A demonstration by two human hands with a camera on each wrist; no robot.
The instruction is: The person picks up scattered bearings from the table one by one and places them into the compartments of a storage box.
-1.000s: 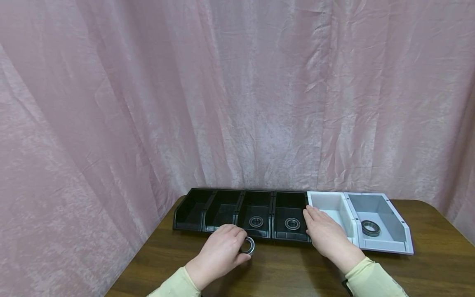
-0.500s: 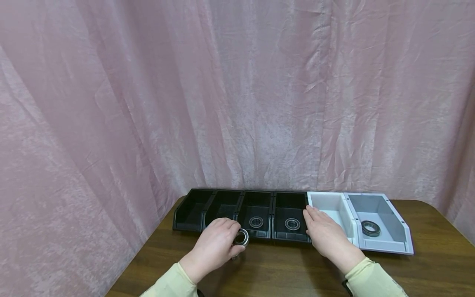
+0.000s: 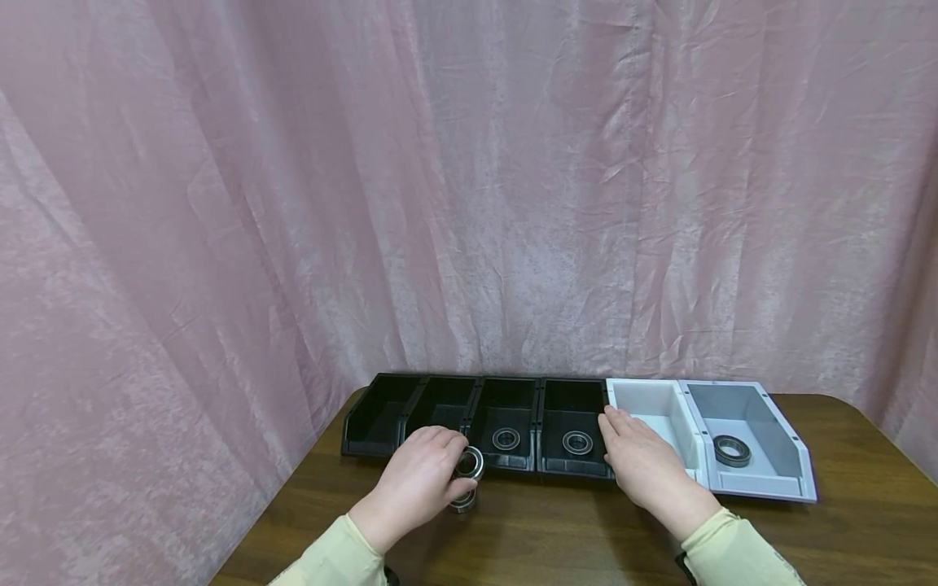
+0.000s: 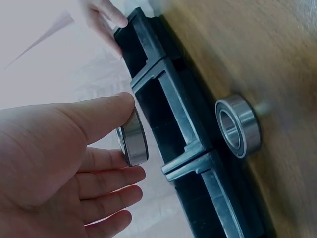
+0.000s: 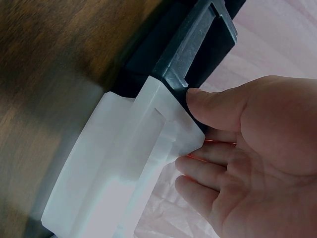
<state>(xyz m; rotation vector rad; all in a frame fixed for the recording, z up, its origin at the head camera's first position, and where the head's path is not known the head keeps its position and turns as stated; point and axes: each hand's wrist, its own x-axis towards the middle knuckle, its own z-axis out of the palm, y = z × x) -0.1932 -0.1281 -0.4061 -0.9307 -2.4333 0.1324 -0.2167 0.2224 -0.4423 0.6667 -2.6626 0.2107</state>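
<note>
My left hand (image 3: 419, 478) pinches a ball bearing (image 3: 479, 465) between thumb and index finger, in front of the second black bin (image 3: 444, 399). In the left wrist view this bearing (image 4: 134, 140) stands on edge, and the other fingers are loosely bent. Just below it, a second bearing (image 3: 462, 506) lies on the table, partly hidden by the hand in the head view. My right hand (image 3: 646, 456) rests where the fourth black bin (image 3: 574, 399) meets the white bin (image 3: 645, 396). Its thumb touches the black rim; the relaxed fingers lie beyond the white corner.
The bins stand side by side along the back of the wooden table (image 3: 550, 537). Single bearings lie in the third black bin (image 3: 509, 395), the fourth black bin and the grey bin (image 3: 721, 400) at the right. A pink curtain (image 3: 469, 203) hangs behind.
My left hand has moved left and slightly up with the bearing it holds. The bearing on the table has come into sight beneath it. My right hand has stayed still.
</note>
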